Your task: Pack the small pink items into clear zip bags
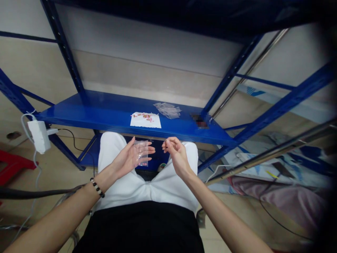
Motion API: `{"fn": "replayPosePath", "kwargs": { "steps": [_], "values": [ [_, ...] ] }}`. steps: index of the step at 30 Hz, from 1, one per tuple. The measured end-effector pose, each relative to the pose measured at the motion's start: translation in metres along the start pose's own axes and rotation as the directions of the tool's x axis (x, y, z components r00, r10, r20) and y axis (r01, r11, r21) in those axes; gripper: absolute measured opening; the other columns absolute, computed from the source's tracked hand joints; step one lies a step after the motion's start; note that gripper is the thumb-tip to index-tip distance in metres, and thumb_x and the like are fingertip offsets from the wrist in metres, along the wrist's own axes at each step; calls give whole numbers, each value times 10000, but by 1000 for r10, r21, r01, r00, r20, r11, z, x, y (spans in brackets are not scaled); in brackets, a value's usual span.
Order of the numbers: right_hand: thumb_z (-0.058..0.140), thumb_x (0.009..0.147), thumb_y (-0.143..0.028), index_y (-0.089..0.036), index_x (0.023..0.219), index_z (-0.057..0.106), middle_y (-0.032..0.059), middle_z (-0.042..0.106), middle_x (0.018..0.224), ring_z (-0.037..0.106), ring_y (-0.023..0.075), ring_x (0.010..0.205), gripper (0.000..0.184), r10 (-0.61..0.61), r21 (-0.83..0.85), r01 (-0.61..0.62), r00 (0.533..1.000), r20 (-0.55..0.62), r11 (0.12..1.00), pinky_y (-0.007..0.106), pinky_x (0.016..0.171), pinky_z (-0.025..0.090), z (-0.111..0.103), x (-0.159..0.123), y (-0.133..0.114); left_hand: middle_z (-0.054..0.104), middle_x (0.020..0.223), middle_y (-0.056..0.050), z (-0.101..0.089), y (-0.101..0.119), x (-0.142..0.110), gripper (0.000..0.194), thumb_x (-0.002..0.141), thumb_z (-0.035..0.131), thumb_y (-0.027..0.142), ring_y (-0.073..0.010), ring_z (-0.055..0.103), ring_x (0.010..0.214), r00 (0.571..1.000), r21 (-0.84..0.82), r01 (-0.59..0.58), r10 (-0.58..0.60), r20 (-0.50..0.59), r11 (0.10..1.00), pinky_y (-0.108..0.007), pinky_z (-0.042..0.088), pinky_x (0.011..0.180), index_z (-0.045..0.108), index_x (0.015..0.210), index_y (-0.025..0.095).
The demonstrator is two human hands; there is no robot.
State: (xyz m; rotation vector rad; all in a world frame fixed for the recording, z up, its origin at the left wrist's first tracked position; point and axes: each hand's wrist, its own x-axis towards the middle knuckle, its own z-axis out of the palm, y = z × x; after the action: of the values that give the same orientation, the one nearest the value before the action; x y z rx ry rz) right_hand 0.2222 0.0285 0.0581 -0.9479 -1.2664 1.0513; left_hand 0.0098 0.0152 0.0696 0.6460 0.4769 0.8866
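Observation:
A small clear plastic bag [142, 153] lies across the palm and fingers of my left hand [129, 156], which holds it above my lap. The thumb is at the bag's upper edge, and the other fingers stretch out behind it. To the right, apart from the bag, my right hand [176, 151] is closed, with thumb and fingertips brought together. Whether something tiny sits between them I cannot make out. Ahead on the blue shelf [105, 107] is a white sheet [134, 122] with several small pink and brown pieces [147, 117] on it.
A pile of clear plastic bags [167, 110] lies behind the sheet, to its right. A blurred dark object [201, 121] rests near the shelf's right end. At the left hangs a white power strip [39, 136], with a red stool [15, 165] beyond. Blue posts frame both sides.

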Motion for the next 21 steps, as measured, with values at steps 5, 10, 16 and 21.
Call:
{"fn": "replayPosePath", "kwargs": {
  "steps": [5, 10, 16, 21],
  "values": [
    [639, 870, -414, -199, 898, 578, 30, 643, 812, 593, 151, 729, 225, -14, -22, 17, 987, 162, 1000, 268, 655, 468, 7, 13, 0, 670, 1124, -185, -7, -20, 20, 543, 945, 407, 578, -266, 622, 1071, 994, 230, 110, -110, -13, 967, -362, 472, 883, 608, 1149, 117],
    [635, 880, -367, -190, 901, 593, 18, 631, 787, 600, 153, 750, 182, -52, -110, 80, 970, 237, 991, 275, 698, 462, 9, -4, -1, 677, 1004, -171, 4, -40, 5, 565, 938, 357, 624, -262, 652, 907, 964, 207, 211, -239, 118, 955, -376, 475, 793, 559, 1142, 137],
    [604, 899, -314, -188, 906, 625, 6, 640, 763, 585, 146, 689, 128, 2, -182, 75, 922, 387, 981, 259, 633, 436, 11, -21, -4, 657, 923, -152, 7, -49, -3, 598, 937, 313, 644, -250, 630, 867, 966, 286, 151, -203, 161, 946, -352, 474, 756, 589, 1036, 122],
    [638, 885, -256, -201, 889, 735, 18, 710, 810, 564, 159, 747, 111, -46, -424, 236, 910, 412, 874, 284, 710, 399, 8, -16, -2, 646, 875, -125, 4, -45, 2, 589, 946, 307, 631, -220, 615, 820, 970, 301, 155, -203, 135, 941, -320, 468, 716, 602, 1025, 128]
  ]
}}
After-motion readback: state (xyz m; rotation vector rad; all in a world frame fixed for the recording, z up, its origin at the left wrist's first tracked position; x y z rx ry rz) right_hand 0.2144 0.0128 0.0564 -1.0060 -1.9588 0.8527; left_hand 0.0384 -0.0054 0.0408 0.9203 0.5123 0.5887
